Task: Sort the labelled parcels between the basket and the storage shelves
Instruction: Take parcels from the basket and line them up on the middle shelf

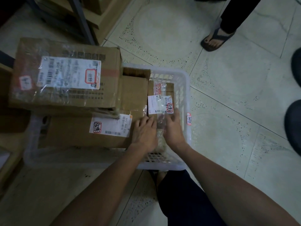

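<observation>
A white plastic basket (pixel 185 95) on the tiled floor holds several labelled cardboard parcels. A big box (pixel 65 75) lies on top at the left, over a flat box (pixel 78 132) with a white label. A middle box (pixel 133 93) stands behind my hands. At the right lies a small box (pixel 160 98) with a white label and a red-framed sticker. My left hand (pixel 145 134) and my right hand (pixel 173 129) reach into the basket on either side of the small box's near end, fingers touching it. The grip is unclear.
Shelf uprights and wooden shelving (pixel 78 18) stand at the upper left. Another person's sandalled foot (pixel 215 39) is on the floor at the upper right. Dark shoes (pixel 294 121) show at the right edge. My own leg (pixel 184 199) is below the basket.
</observation>
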`<state>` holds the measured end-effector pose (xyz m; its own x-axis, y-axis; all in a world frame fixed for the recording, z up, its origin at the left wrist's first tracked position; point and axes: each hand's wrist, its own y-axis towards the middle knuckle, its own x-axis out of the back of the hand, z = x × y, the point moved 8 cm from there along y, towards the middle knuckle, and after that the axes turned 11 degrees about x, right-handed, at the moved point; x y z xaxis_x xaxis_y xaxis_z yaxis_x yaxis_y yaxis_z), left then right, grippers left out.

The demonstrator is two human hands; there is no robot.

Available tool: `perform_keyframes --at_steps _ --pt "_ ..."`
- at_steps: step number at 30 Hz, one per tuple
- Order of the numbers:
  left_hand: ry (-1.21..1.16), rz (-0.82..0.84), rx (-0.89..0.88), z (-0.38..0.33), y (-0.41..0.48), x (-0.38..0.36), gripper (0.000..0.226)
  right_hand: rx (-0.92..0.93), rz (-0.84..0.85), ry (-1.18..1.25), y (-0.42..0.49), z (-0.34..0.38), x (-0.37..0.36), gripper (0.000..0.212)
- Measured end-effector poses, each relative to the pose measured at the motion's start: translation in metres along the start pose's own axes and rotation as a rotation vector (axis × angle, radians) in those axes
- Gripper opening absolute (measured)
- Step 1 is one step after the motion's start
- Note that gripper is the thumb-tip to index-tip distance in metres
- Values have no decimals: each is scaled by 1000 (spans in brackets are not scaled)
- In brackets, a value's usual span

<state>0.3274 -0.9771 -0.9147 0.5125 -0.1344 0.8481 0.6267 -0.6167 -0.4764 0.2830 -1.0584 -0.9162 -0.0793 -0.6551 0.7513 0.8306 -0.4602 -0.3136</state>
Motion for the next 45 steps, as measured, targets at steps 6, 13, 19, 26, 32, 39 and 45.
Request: perform_keyframes --at_steps 6,13,19,26,32,39,45 --pt "-268 -47 60 22 -46 23 53 66 -27 -119 6 33 33 54" --pt "-389 -137 230 62 -148 130 49 232 68 -105 -26 174 92 62" --pt "-476 -291 456 118 -286 268 46 465 14 -4 -89 370 164 53" --pt "-518 -517 585 182 -446 387 43 728 1 25 -192 566 208 51" --pt "-530 -768 626 237 -591 456 36 839 38 74 -277 678 201 50" --pt "-636 -1085 992 327 -714 476 41 1127 352 -30 -349 788 131 57" --pt "-1182 -854 1219 375 -705 414 80 1269 700 -115 -370 820 77 84"
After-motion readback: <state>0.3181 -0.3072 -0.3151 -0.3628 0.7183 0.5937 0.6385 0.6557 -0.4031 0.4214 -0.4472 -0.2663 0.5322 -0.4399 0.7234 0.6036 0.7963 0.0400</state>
